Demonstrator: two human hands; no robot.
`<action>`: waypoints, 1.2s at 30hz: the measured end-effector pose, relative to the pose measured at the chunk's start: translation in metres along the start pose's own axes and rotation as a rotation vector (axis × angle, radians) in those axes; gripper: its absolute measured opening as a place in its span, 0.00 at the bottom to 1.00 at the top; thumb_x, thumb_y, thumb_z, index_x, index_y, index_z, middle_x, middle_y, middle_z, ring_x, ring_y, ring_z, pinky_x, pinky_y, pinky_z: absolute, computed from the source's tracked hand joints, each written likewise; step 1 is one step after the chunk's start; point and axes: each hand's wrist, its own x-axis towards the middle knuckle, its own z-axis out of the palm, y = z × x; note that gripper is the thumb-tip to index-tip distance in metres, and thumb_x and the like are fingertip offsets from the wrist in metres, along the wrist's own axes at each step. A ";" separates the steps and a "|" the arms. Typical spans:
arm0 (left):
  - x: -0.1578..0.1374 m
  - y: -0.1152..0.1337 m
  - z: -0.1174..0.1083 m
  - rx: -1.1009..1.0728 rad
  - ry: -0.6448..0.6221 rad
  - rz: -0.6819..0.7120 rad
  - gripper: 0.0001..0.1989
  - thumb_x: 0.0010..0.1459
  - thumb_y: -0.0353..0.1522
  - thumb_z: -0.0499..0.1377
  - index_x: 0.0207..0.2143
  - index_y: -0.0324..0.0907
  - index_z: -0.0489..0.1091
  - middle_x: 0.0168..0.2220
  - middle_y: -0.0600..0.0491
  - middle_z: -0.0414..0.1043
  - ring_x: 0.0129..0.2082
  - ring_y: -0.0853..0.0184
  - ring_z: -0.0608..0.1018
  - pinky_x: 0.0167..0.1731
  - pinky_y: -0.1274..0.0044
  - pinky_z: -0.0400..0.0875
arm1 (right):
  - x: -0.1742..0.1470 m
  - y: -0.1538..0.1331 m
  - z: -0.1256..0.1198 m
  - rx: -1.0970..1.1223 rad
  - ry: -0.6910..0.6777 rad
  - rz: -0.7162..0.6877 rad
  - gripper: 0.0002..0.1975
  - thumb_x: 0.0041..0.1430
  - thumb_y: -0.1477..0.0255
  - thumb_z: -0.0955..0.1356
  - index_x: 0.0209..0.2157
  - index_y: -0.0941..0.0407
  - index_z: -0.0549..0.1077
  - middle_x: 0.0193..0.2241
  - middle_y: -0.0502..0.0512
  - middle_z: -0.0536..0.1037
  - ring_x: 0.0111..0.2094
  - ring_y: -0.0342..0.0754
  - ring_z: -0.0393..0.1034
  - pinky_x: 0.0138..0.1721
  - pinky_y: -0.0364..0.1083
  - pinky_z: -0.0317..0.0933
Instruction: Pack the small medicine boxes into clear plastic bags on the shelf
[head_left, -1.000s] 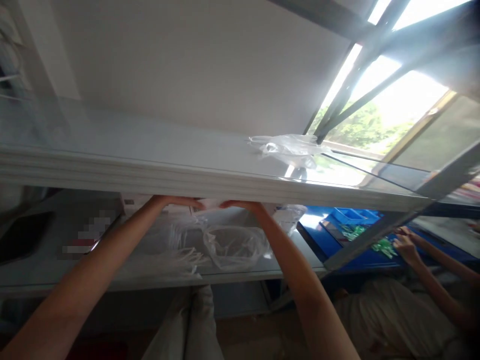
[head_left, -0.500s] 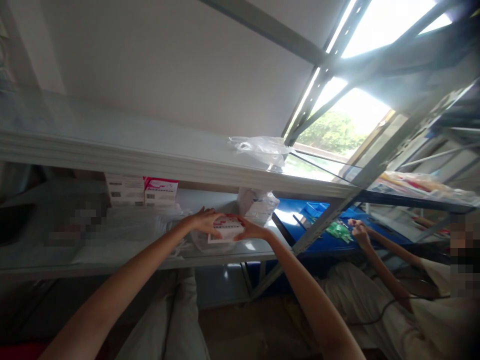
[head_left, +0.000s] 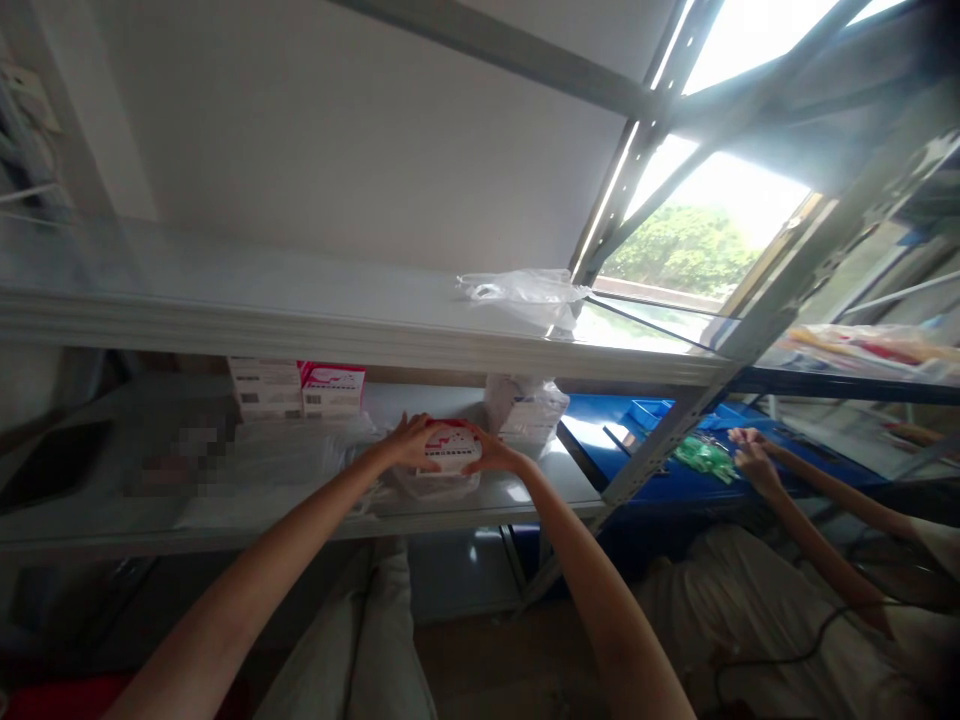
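A small white and pink printed box (head_left: pixel 451 450) is held between my two hands above the grey shelf. My left hand (head_left: pixel 409 442) grips its left side, and my right hand (head_left: pixel 491 452) curls round its right side. Clear plastic (head_left: pixel 439 486) lies just below the box. To the left, a sheet of clear plastic wrap (head_left: pixel 300 452) spreads over the shelf surface. Behind it stand similar white and pink boxes (head_left: pixel 330 390). A clear bag with something pale inside (head_left: pixel 525 408) sits right of my right hand.
An upper shelf (head_left: pixel 300 335) runs across above my hands, with a crumpled plastic bag (head_left: pixel 525 290) on it. A slanted metal post (head_left: pixel 675 440) stands to the right. Beyond it, a co-worker's hands (head_left: pixel 754 460) are over a blue table (head_left: pixel 592 455) near green pieces (head_left: pixel 705 457).
The box has tilted so more of its printed top shows, still between both hands. The whole view has shifted slightly. The co-worker's hands now appear further right.
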 end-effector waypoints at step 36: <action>-0.094 -0.003 0.001 -0.214 0.218 -0.384 0.11 0.62 0.29 0.49 0.35 0.42 0.72 0.34 0.51 0.76 0.38 0.62 0.77 0.40 0.73 0.67 | -0.060 0.008 0.011 0.294 0.161 0.330 0.16 0.51 0.60 0.69 0.18 0.56 0.70 0.19 0.54 0.74 0.25 0.48 0.71 0.30 0.46 0.63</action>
